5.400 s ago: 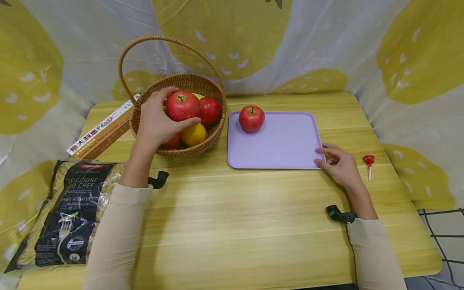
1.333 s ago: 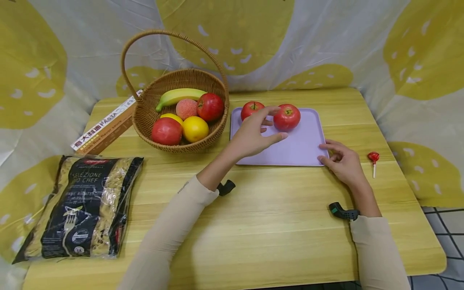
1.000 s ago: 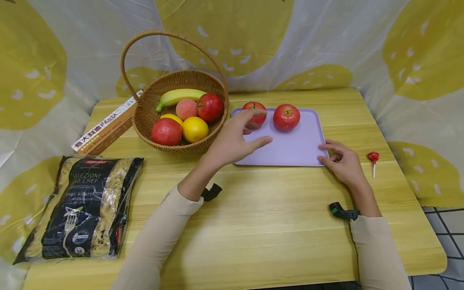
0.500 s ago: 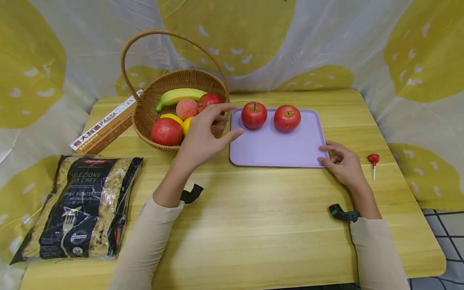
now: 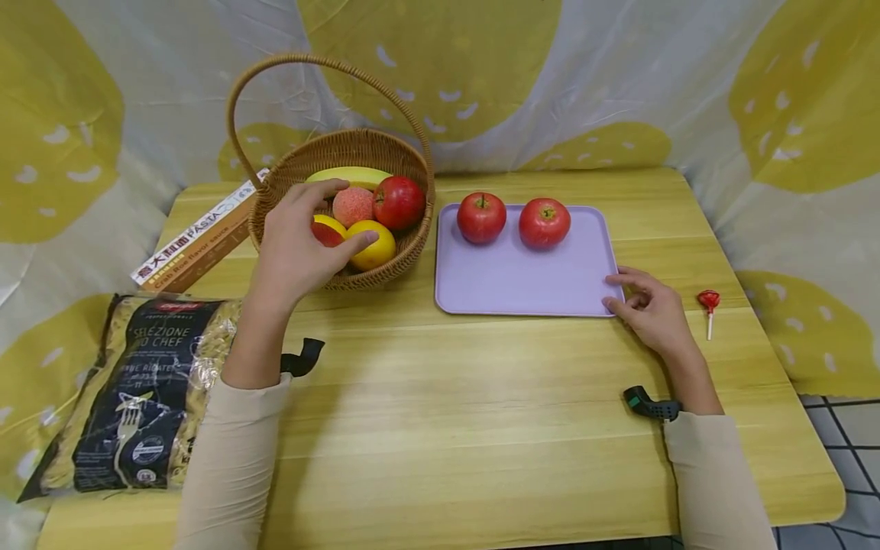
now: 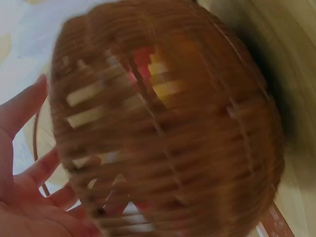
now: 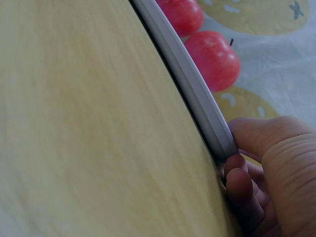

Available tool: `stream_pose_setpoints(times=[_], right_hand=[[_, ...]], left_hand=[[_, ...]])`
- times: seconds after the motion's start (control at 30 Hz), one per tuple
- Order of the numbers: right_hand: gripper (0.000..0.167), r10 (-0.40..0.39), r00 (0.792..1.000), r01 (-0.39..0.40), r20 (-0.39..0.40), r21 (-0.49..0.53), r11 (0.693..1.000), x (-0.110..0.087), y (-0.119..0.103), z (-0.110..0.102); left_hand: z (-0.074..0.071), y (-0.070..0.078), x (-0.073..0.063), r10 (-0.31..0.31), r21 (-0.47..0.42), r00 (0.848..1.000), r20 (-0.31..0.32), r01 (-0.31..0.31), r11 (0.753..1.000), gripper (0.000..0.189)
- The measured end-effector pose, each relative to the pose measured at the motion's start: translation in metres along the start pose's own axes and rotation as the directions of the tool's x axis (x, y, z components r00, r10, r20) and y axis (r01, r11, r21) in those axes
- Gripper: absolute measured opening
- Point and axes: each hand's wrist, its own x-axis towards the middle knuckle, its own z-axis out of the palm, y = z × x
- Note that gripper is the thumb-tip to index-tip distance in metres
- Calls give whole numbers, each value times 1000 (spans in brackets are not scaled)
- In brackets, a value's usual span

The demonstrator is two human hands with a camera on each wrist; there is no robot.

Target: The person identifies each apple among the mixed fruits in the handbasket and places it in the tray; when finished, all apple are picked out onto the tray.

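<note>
My left hand (image 5: 299,237) spreads over the left part of the wicker basket (image 5: 385,149), thumb and fingers apart, holding nothing. Beneath it a red fruit (image 5: 326,234) is mostly hidden. Around it in the basket lie a yellow lemon-like fruit (image 5: 371,248), a pink peach (image 5: 353,206), a red apple (image 5: 399,202) and a banana (image 5: 351,176). The left wrist view is blurred and shows the basket's woven side (image 6: 187,138) beside the fingers. My right hand (image 5: 649,309) pinches the lower right corner of the lilac tray (image 5: 522,283). Two red apples (image 5: 481,218) sit on the tray's far side.
A pasta bag (image 5: 131,397) lies at the left, partly behind the left forearm. A long pasta box (image 5: 199,237) lies beside the basket. Right of the right hand is a red lollipop (image 5: 708,302). A patterned cloth (image 5: 481,92) hangs behind the table.
A second apple has come onto the tray, after the left hand held one over the basket earlier. Since then the left hand has moved back left over the basket. The right hand stays put.
</note>
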Motion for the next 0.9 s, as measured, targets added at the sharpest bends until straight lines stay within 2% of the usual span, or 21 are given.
stream_pose_setpoints(times=[0.17, 0.37, 0.9], right_hand=[[39, -2, 1000, 2, -7, 7, 1000, 1, 0, 0], [39, 6, 1000, -6, -2, 15, 1000, 1, -2, 0], [38, 13, 1000, -13, -8, 3, 1000, 0, -2, 0]], left_hand=[[-9, -11, -2, -83, 60, 996, 45, 80, 995, 77], [-15, -19, -2, -151, 101, 986, 76, 143, 985, 82], [-17, -26, 6, -215, 188, 963, 162, 184, 965, 95]])
